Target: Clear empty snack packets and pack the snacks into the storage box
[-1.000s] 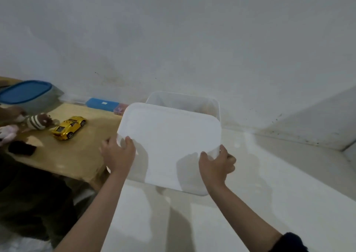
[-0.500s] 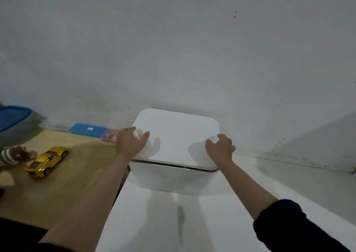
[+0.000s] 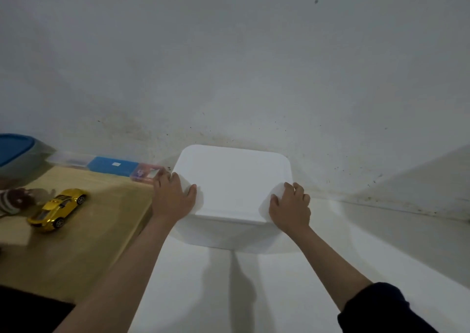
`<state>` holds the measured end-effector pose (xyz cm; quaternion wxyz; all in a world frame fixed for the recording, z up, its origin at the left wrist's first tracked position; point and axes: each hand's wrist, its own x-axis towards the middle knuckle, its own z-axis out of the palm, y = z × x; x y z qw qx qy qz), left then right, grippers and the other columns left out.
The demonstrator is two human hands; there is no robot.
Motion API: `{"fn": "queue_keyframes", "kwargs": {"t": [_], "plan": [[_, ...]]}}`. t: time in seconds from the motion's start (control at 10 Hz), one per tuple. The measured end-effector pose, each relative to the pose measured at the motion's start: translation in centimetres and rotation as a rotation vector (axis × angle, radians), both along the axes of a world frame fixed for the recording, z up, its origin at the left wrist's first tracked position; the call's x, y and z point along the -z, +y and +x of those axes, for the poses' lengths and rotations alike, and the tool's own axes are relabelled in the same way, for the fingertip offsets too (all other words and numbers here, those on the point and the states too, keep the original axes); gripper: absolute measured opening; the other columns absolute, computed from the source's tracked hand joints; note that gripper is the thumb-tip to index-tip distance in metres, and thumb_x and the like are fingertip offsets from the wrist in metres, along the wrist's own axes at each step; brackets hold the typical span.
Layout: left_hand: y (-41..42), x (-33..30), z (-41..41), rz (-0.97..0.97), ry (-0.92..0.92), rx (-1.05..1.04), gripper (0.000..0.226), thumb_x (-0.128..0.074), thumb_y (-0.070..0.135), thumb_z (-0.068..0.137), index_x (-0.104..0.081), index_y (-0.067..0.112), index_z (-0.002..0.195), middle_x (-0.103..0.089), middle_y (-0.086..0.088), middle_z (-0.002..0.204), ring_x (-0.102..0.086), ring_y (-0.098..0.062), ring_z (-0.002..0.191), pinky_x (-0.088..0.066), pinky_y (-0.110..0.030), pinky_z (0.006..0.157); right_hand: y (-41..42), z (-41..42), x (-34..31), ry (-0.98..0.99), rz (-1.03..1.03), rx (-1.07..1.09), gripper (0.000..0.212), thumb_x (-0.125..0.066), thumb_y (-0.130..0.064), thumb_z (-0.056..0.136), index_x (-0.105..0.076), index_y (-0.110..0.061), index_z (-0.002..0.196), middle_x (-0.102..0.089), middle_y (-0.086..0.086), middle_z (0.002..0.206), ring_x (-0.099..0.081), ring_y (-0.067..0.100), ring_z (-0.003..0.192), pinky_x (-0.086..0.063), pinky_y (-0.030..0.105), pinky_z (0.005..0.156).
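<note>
**Both hands on lid of white storage box**

Far left, cut by frame edge: container w/ blue lid [image 3: 14, 148] at back of the wooden tabletop [image 3: 84, 243]. Below it a small striped plush toy [image 3: 11, 201], partly out of view. Just right of that, yellow toy car [image 3: 58, 209], nose toward near-left. Along the wall [image 3: 229, 52] behind: clear flat case [image 3: 70, 159], then blue flat box [image 3: 114, 165] w/ small white label, then a clear pinkish case [image 3: 146, 173], all in a row, the last just beside the left hand.

Left hand [image 3: 171, 196] lies on the near-left corner of the lid [image 3: 234, 180]; fingers go over the left edge, thumb flat on top. Grip: loose, fingers bent over the rim, pressing; can't tell if they hook under.

Centre: storage box [image 3: 223, 236], white, stands on the white surface [image 3: 254, 294] right of the tabletop, back edge near the wall. Lid sits on top, level; contents hidden.

Right hand [image 3: 291, 206] on the near-right corner of lid, fingers curled over the corner edge, thumb on top. Grip: narrow, holding the lid's corner. Dark sleeve [image 3: 381, 309] on right forearm, low right.
</note>
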<state>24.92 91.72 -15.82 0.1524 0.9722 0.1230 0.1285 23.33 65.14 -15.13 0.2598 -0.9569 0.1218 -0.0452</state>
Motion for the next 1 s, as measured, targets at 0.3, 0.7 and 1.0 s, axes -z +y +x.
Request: {"fn": "queue_keyframes", "kwargs": {"t": [0.3,0.7,1.0], "plan": [[-0.2,0.5,0.4,0.051,0.055,-0.001,0.087,-0.045,0.067,0.082,-0.041,-0.003,0.134,-0.039,-0.024,0.142,-0.030,-0.040,0.135,-0.037,-0.048,0.105,0.0,-0.9,0.7,-0.135,0.174,0.041,0.059,-0.052,-0.021,0.086,-0.034,-0.004,0.140,-0.034,0.012,0.147,-0.040,0.037,0.127,-0.042,0.043,0.093],[0.3,0.0,0.5,0.139,0.159,0.116,0.114,-0.022,0.085,0.072,-0.023,-0.003,0.145,-0.020,-0.023,0.154,-0.021,-0.038,0.142,-0.027,-0.048,0.113,0.6,-1.4,0.7,-0.040,0.265,0.151,0.069,-0.048,-0.034,0.092,-0.019,-0.007,0.148,-0.042,0.016,0.141,-0.050,0.038,0.120,-0.043,0.042,0.091],[-1.7,-1.0,-1.9,0.192,-0.048,0.141,0.075,-0.015,0.052,0.093,-0.055,-0.003,0.123,-0.053,-0.028,0.132,-0.051,-0.043,0.121,-0.037,-0.062,0.101,0.3,-3.4,-1.8,-0.055,0.431,0.210,0.074,-0.048,-0.039,0.094,-0.013,-0.003,0.148,-0.020,0.019,0.153,-0.028,0.035,0.139,-0.028,0.048,0.112]]}}
